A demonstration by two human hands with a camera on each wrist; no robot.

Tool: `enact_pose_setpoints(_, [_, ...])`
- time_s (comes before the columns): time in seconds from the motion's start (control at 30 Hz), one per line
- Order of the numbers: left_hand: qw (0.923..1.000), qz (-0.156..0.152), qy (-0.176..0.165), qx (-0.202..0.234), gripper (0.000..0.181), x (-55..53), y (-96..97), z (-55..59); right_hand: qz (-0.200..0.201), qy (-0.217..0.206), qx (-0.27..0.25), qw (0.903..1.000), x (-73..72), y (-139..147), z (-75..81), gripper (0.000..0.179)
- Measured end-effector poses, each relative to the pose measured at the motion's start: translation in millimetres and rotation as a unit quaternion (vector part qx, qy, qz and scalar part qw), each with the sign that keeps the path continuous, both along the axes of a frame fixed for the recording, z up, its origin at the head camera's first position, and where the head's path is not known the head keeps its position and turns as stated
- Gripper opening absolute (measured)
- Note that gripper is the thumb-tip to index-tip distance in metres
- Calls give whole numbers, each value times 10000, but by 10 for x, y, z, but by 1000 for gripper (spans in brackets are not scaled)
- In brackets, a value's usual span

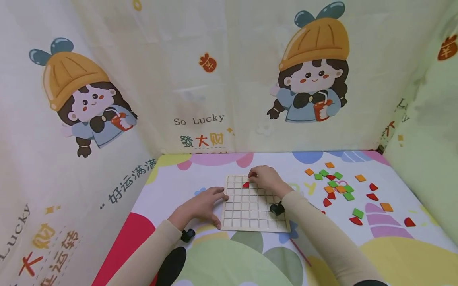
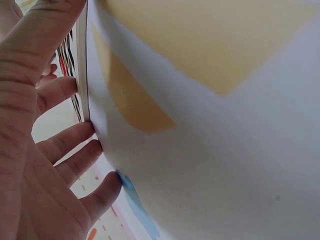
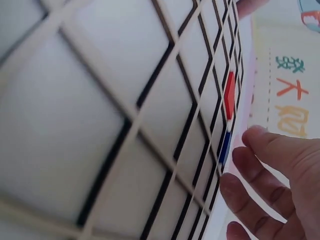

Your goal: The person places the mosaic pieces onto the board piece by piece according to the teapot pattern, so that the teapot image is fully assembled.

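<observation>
A pale wooden grid board (image 1: 237, 214) with square cells lies on the patterned cloth. One red quarter-round piece (image 1: 245, 185) sits in a cell near its far edge. In the right wrist view, a dark blue piece (image 3: 225, 146) lies in the grid close to that red piece (image 3: 229, 95). My right hand (image 1: 266, 178) is over the board's far edge, its loosely bent fingertips beside the blue piece; nothing shows between them. My left hand (image 1: 203, 204) rests at the board's left edge, fingers spread and touching the side, thumb by the near corner.
To the right lie scattered loose pieces: green squares (image 1: 358, 213), orange squares (image 1: 360, 178) and red quarter-rounds (image 1: 409, 222), some overlapping. A printed curtain (image 1: 247, 79) stands behind the table and along both sides.
</observation>
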State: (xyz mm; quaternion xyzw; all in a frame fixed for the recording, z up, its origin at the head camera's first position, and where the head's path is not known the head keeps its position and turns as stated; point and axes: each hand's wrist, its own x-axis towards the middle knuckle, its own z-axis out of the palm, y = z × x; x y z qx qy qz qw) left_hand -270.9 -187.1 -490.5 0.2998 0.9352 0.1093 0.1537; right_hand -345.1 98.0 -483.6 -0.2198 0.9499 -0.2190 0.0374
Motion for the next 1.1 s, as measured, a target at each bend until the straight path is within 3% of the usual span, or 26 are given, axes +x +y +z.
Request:
enact_pose_setpoints(0.5, [9999,88,-38,-97,100,-18,21,17,-443,149,234,9986,-118,422,-5,12])
enact_pose_setpoints(0.87, [9998,92,-69,-148,100,-14,27,17,-762,265,345,9961,-121,774,-35,15])
enact_pose_setpoints(1.1, [9999,93,-50,-119,98,3,30,31,-743,311,439,9958,-165,982,-46,19])
